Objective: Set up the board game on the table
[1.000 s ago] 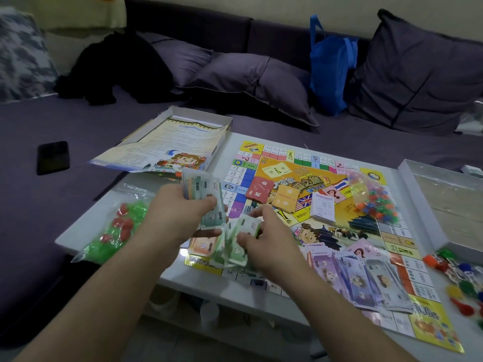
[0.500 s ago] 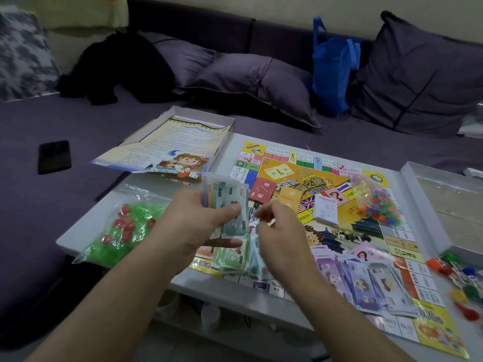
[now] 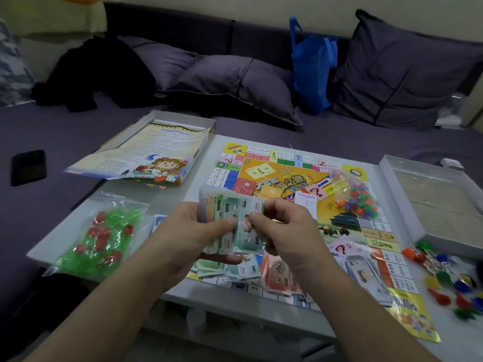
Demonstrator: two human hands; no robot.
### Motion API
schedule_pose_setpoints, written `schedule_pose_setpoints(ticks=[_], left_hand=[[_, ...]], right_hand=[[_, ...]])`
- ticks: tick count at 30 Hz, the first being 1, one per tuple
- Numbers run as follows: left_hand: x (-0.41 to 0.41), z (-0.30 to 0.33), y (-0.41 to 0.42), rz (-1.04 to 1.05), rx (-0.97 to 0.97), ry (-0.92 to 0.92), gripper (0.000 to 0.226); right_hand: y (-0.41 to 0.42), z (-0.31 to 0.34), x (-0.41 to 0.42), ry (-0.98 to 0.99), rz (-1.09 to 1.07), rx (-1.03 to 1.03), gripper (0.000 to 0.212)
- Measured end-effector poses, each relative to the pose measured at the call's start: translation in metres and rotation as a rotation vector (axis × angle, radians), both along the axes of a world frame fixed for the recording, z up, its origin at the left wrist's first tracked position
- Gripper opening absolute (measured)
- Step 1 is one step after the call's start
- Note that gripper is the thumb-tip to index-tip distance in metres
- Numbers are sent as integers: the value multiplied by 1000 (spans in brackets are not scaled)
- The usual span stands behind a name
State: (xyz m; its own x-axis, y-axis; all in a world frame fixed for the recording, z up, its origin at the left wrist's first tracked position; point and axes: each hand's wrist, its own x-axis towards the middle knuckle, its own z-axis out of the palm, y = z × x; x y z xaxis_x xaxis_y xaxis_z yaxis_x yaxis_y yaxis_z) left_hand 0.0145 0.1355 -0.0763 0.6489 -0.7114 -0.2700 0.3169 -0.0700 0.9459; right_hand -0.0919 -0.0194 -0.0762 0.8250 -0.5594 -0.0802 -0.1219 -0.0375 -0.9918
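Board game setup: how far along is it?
Done: game board unfolded on the table, some banknote piles laid out. In hand: left hand holds the banknote stack, right hand pinching one. Left: bag of houses and bag of pegs lie unopened.

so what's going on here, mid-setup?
Yes, mid-setup. A person holds a fanned stack of play money over the game board: the left hand grips the stack, the right hand pinches the front green note. Green, orange and purple note piles already lie on the board's near edge. A bag of green and red pieces sits at the left of the table, a bag of mixed pieces on the board, loose pawns at right.
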Motion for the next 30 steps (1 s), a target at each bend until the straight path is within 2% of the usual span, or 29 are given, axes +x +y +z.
schedule_pose_setpoints(ticks=[3, 5, 10, 14, 18, 21, 23, 25, 26, 28, 29, 30], left_hand=[[-3, -2, -5, 31, 38, -16, 25], [-4, -2, -7, 37, 55, -10, 27], [0, 0, -7, 85, 54, 86, 27], [12, 2, -2, 202, 120, 109, 20], [17, 1, 5, 226, 131, 115, 19], [17, 1, 5, 225, 132, 77, 19], [15, 1, 5, 207, 126, 62, 19], [14, 1, 4, 182, 130, 40, 19], [13, 0, 4, 174, 133, 31, 18], [12, -1, 4, 163, 136, 18, 17], [12, -2, 4, 153, 133, 17, 18], [11, -2, 3, 140, 132, 19, 20]], right_hand=[[-2, 3, -4, 12, 14, 55, 3], [-3, 4, -5, 30, 23, 21, 4], [-12, -1, -2, 101, -16, 3, 8], [-24, -14, 2, 276, -59, -200, 4], [-16, -30, 7, 424, -27, -312, 18], [-4, -42, 10, 479, 7, -461, 24], [4, -47, 9, 527, 44, -690, 29], [12, -46, 6, 655, 83, -978, 40], [15, -44, 5, 691, 79, -1053, 42], [15, -40, 5, 601, 21, -1031, 28], [14, -37, 4, 480, -17, -927, 16], [12, -34, 4, 341, -48, -728, 12]])
